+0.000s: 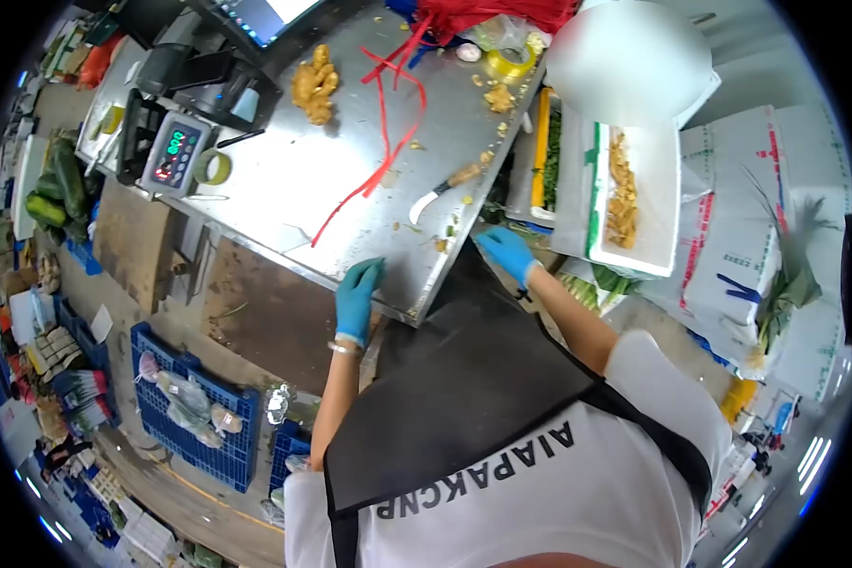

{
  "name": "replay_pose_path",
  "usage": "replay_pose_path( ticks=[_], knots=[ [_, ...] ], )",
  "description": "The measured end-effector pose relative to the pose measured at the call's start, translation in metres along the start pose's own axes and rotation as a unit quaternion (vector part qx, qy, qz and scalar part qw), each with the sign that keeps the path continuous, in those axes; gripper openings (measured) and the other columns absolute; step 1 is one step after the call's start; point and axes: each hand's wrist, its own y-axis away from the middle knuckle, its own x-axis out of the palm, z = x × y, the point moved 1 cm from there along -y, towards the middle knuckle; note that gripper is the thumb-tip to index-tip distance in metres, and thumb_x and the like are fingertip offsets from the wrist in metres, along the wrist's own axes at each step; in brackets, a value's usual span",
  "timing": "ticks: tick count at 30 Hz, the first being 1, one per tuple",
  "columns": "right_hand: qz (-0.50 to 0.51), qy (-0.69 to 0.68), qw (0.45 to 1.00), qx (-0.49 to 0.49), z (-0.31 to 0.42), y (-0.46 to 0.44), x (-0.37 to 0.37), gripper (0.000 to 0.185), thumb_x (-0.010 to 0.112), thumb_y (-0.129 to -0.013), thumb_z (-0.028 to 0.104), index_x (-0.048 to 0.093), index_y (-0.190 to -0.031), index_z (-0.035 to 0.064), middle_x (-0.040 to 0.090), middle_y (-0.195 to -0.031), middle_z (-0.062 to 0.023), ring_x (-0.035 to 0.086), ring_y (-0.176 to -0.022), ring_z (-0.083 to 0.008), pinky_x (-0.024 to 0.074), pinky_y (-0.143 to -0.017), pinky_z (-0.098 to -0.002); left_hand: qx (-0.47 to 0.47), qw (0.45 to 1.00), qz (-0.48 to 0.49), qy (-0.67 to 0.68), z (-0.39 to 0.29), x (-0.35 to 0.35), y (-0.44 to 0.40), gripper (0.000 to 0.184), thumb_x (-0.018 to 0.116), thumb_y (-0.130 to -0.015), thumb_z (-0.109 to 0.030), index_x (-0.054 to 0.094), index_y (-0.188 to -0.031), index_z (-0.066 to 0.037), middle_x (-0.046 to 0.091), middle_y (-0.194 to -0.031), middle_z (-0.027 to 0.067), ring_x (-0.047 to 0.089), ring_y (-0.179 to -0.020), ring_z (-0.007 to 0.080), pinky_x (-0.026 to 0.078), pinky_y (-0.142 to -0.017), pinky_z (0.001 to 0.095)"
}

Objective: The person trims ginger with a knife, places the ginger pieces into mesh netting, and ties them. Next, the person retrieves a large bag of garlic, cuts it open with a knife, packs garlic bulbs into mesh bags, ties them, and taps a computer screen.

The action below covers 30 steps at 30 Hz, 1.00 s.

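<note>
My left hand [358, 293], in a blue glove, rests at the front edge of the steel table [293, 204], fingers stretched out and nothing visible in them. Beside the table's right corner is my right hand [507, 254], also gloved in blue, its fingers extended and apparently holding nothing. A knife [430, 202] with a curved blade and a tan handle lies on the tabletop between and beyond both hands. Long red strips [384, 142] stretch across the metal. Farther back sits a large piece of ginger [314, 87], with a smaller ginger piece [500, 97] near the right edge.
A digital scale [175, 150] and a tape roll [212, 168] stand at the table's left. Red netting [492, 17] and yellow tape [511, 62] lie at the back. At right is a white foam box [665, 204] containing ginger. A blue pallet [241, 445] is on the floor.
</note>
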Motion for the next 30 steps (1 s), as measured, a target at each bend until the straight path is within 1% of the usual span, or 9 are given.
replay_pose_path(
  ticks=[9,12,15,19,22,25,26,27,30],
  knots=[
    [-0.065,-0.010,0.997,0.029,-0.040,0.030,-0.021,0.029,0.061,-0.091,0.031,0.066,-0.103,0.0056,0.064,-0.084,-0.0069,0.060,-0.071,-0.0170,0.0499,-0.066,-0.0306,-0.047,0.983,-0.035,0.174,-0.076,-0.016,-0.164,0.035,0.050,-0.096,-0.023,0.055,-0.123,-0.001,0.062,-0.116,0.0145,0.062,-0.101,0.0257,0.049,-0.090,0.0330],
    [-0.171,0.154,0.955,-0.190,-0.012,-0.007,-0.036,0.032,0.064,-0.088,0.029,0.063,-0.113,0.0092,0.065,-0.101,-0.0084,0.063,-0.088,-0.0237,0.0497,-0.077,-0.0362,-0.099,0.962,-0.114,0.226,-0.099,-0.014,-0.225,0.055,0.064,-0.090,-0.033,0.046,-0.128,0.002,0.054,-0.120,0.0173,0.057,-0.110,0.0290,0.048,-0.096,0.0398],
    [-0.112,0.346,0.870,-0.333,0.077,-0.035,-0.053,0.040,0.065,-0.085,0.028,0.059,-0.122,0.0124,0.061,-0.117,-0.0082,0.058,-0.103,-0.0281,0.0446,-0.089,-0.0406,-0.155,0.943,-0.210,0.207,-0.123,-0.007,-0.283,0.075,0.075,-0.080,-0.042,0.044,-0.129,0.005,0.051,-0.121,0.0195,0.056,-0.104,0.0303,0.049,-0.095,0.0394],
    [-0.015,0.462,0.750,-0.474,0.088,-0.102,-0.048,0.046,0.063,-0.082,0.022,0.055,-0.127,0.0159,0.059,-0.110,-0.0061,0.055,-0.102,-0.0266,0.0415,-0.092,-0.0411,-0.198,0.882,-0.152,0.400,-0.139,0.013,-0.319,0.047,0.070,-0.086,-0.035,0.058,-0.115,-0.001,0.063,-0.097,0.0118,0.059,-0.080,0.0186,0.053,-0.068,0.0249],
    [0.082,0.521,0.699,-0.484,0.077,-0.137,-0.047,0.047,0.064,-0.077,0.012,0.058,-0.124,0.0163,0.057,-0.098,-0.0069,0.057,-0.095,-0.0255,0.0435,-0.086,-0.0389,-0.213,0.773,0.279,0.528,-0.064,-0.057,-0.383,0.043,0.066,-0.090,-0.030,0.055,-0.120,-0.002,0.064,-0.102,0.0101,0.062,-0.089,0.0202,0.053,-0.078,0.0287],
    [0.165,0.427,0.756,-0.468,0.074,-0.150,-0.047,0.041,0.065,-0.073,0.007,0.060,-0.113,0.0120,0.057,-0.098,-0.0096,0.058,-0.094,-0.0274,0.0455,-0.083,-0.0392,-0.074,0.917,0.024,0.391,-0.071,-0.015,-0.304,0.035,0.066,-0.091,-0.027,0.058,-0.114,-0.002,0.064,-0.095,0.0063,0.060,-0.081,0.0135,0.049,-0.067,0.0212],
    [0.176,0.320,0.855,-0.368,0.085,-0.139,-0.051,0.031,0.063,-0.073,0.002,0.059,-0.103,0.0079,0.056,-0.099,-0.0131,0.060,-0.095,-0.0320,0.0480,-0.080,-0.0407,-0.018,0.932,-0.031,0.361,-0.081,0.006,-0.266,0.033,0.066,-0.090,-0.026,0.059,-0.113,-0.003,0.064,-0.097,0.0070,0.060,-0.082,0.0137,0.049,-0.068,0.0218],
    [0.173,0.220,0.926,-0.254,0.095,-0.128,-0.055,0.027,0.061,-0.074,0.003,0.055,-0.101,0.0054,0.059,-0.100,-0.0169,0.060,-0.094,-0.0381,0.0492,-0.079,-0.0438,-0.032,0.931,-0.061,0.358,-0.093,0.024,-0.224,0.035,0.067,-0.089,-0.023,0.056,-0.114,-0.002,0.063,-0.097,0.0074,0.059,-0.082,0.0144,0.048,-0.068,0.0227],
    [0.146,0.293,0.928,-0.181,0.106,-0.108,-0.061,0.029,0.061,-0.076,0.010,0.050,-0.103,0.0042,0.063,-0.098,-0.0198,0.062,-0.091,-0.0419,0.0498,-0.079,-0.0456,0.004,0.944,0.016,0.328,-0.083,0.038,-0.143,0.033,0.064,-0.090,-0.015,0.053,-0.117,-0.001,0.061,-0.101,0.0077,0.062,-0.088,0.0204,0.052,-0.077,0.0294]
  ],
)
